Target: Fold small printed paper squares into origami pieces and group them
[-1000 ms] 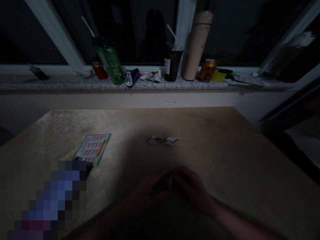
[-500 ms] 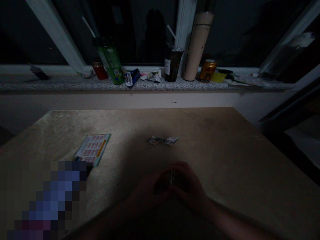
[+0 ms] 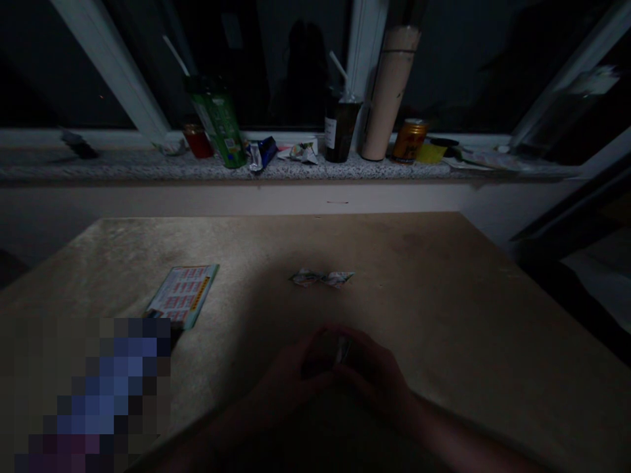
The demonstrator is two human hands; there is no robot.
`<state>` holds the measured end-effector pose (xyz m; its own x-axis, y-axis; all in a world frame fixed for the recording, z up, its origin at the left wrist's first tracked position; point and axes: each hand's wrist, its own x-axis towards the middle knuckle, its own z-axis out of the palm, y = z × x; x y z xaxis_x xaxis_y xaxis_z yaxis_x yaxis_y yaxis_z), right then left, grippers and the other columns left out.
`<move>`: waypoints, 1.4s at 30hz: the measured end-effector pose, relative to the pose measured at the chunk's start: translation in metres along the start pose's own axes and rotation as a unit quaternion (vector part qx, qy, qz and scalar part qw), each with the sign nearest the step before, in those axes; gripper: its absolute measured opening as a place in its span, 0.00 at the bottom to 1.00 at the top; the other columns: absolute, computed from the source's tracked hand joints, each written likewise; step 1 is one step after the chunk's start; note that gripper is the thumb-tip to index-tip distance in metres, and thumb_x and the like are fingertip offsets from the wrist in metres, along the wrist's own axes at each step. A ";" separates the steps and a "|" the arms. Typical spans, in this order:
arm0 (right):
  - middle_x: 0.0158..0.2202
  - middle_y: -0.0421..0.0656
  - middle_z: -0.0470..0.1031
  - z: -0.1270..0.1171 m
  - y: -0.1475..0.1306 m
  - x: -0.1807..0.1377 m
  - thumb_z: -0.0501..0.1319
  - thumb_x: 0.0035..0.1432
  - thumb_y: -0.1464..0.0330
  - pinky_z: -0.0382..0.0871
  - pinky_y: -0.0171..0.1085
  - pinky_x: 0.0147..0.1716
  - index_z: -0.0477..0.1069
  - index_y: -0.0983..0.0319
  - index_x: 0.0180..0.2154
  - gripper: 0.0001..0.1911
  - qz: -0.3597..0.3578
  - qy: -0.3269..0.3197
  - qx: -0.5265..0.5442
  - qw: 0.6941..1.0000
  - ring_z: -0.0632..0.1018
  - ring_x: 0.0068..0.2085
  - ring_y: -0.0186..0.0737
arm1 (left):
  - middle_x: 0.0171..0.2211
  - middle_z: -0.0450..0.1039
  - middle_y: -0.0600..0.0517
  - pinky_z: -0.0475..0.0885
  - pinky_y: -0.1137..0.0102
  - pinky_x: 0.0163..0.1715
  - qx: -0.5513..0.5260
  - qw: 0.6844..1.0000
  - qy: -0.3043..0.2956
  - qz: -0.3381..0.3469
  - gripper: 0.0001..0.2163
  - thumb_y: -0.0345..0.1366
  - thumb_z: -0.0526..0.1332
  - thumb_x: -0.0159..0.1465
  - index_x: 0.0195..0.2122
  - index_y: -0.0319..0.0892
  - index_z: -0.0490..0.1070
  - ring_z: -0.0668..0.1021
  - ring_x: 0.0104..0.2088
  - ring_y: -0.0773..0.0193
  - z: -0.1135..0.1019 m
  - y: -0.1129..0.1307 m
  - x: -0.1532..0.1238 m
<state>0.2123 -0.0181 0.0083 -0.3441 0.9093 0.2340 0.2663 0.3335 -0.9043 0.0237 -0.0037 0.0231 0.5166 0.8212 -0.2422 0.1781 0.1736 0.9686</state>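
Left hand (image 3: pixel 292 373), right hand (image 3: pixel 378 376) pinching paper scrap (image 3: pixel 341 349) (dim), table (image 3: pixel 444 295) edges far off

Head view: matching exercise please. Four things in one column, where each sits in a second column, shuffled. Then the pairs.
Things
1. printed sheet
2. can
3. small piece
4. green bottle

Places
A. on the windowsill, leaning
B. pinched between the left hand and the right hand
C. flat on the table, left side
D. upright on the windowsill, right of the tall cup

Pairs: 1-C, 2-D, 3-B, 4-A
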 end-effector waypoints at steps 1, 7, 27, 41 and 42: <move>0.51 0.46 0.70 0.000 0.001 0.000 0.59 0.58 0.67 0.67 0.48 0.49 0.59 0.53 0.55 0.23 0.001 0.003 -0.005 1.000 0.72 0.51 0.45 | 0.42 0.76 0.49 0.70 0.63 0.43 -0.009 1.000 0.000 -0.006 0.28 0.38 0.63 0.58 0.59 0.45 0.56 0.77 0.42 0.56 0.000 0.000 0.000; 0.51 0.45 0.71 0.001 0.003 0.001 0.60 0.57 0.66 0.69 0.47 0.48 0.58 0.52 0.55 0.25 -0.033 0.028 -0.050 0.998 0.74 0.50 0.45 | 0.39 0.77 0.49 0.72 0.65 0.40 -0.019 1.000 0.003 -0.011 0.34 0.33 0.67 0.53 0.60 0.44 0.55 0.79 0.39 0.56 -0.001 0.002 0.000; 0.49 0.47 0.69 -0.003 0.009 0.005 0.56 0.60 0.70 0.70 0.44 0.46 0.53 0.52 0.59 0.27 -0.162 0.054 -0.147 0.974 0.71 0.50 0.45 | 0.43 0.77 0.50 0.69 0.66 0.44 -0.008 1.000 0.013 0.000 0.17 0.34 0.63 0.57 0.48 0.42 0.72 0.77 0.42 0.56 0.001 0.009 0.003; 0.50 0.45 0.72 -0.005 0.008 0.009 0.53 0.62 0.72 0.68 0.46 0.49 0.59 0.52 0.57 0.22 -0.169 0.051 -0.134 0.975 0.71 0.53 0.44 | 0.31 0.75 0.53 0.67 0.72 0.35 -0.040 0.999 0.013 -0.014 0.10 0.40 0.60 0.60 0.35 0.38 0.74 0.75 0.33 0.61 -0.007 0.010 0.004; 0.50 0.45 0.72 -0.005 0.008 0.009 0.53 0.62 0.72 0.68 0.46 0.49 0.59 0.52 0.57 0.22 -0.172 0.046 -0.134 0.975 0.71 0.53 0.44 | 0.30 0.74 0.54 0.66 0.72 0.35 -0.041 0.999 0.013 -0.012 0.10 0.41 0.60 0.60 0.34 0.38 0.74 0.74 0.33 0.62 -0.008 0.010 0.005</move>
<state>0.2162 -0.0060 0.0055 -0.3761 0.7471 0.5481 0.3800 0.6639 -0.6441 0.0212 0.0062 0.0321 0.4909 0.8297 -0.2656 0.1212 0.2369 0.9639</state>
